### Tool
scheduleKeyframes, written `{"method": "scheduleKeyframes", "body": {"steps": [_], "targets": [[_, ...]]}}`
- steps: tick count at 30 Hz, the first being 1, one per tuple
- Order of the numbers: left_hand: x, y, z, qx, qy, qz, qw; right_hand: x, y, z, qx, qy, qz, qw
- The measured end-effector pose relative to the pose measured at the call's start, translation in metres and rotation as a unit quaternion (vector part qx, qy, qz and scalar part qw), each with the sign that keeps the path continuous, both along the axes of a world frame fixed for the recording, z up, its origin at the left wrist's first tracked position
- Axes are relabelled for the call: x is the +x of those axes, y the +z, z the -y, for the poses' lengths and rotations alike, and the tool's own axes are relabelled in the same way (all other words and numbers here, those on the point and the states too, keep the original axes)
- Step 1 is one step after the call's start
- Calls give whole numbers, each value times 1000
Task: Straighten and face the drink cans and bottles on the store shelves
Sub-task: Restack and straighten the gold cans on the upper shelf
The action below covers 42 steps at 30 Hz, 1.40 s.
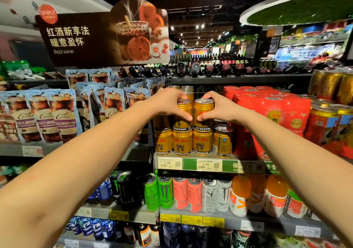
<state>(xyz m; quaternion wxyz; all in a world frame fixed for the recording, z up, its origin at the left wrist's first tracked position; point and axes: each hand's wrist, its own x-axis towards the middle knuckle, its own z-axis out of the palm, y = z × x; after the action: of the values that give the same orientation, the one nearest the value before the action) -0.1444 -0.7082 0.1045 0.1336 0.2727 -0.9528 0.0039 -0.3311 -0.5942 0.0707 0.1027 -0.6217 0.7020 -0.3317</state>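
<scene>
Gold cans stand upright, two tiers high, at the shelf's [191, 164] front edge, red multipacks [267, 112] tight on their right. Left hand [168, 102] grips the top-left can [184, 114], right hand [219, 106] the one beside it [203, 114], fingers curled round each, thumbs nearly meeting.

Two bare forearms, no sleeves or jewellery.

Shelf [191, 164] carries gold cans [183, 142] (stacked two high), red multipacks [267, 110] beside.
</scene>
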Motion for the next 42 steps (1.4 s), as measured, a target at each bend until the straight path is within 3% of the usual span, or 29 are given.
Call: {"method": "scheduleKeyframes", "body": {"steps": [5,10,20,23,28,32,36,42], "targets": [[-2,-1,0,-10,12,3,1000,3,3,-5,0,1,4,1000],[11,3,9,50,-8,-14,999,1,6,-9,9,7,11,1000],[14,-2,-3,19,3,-23,1000,5,3,-13,1,-22,10,1000],[16,-6,-7,34,-12,-39,999,8,4,-20,1,-30,-9,999],[17,-1,-9,78,-65,-110,989,7,16,-43,-76,-57,-50,994],[6,12,-9,96,-112,-104,984,2,25,-57,-101,-78,-107,986],[-12,24,-9,122,-151,-107,975,-13,38,-54,-61,-75,-169,981],[-57,50,8,141,-142,-80,977,-54,67,-12,75,-30,-279,957]]}}
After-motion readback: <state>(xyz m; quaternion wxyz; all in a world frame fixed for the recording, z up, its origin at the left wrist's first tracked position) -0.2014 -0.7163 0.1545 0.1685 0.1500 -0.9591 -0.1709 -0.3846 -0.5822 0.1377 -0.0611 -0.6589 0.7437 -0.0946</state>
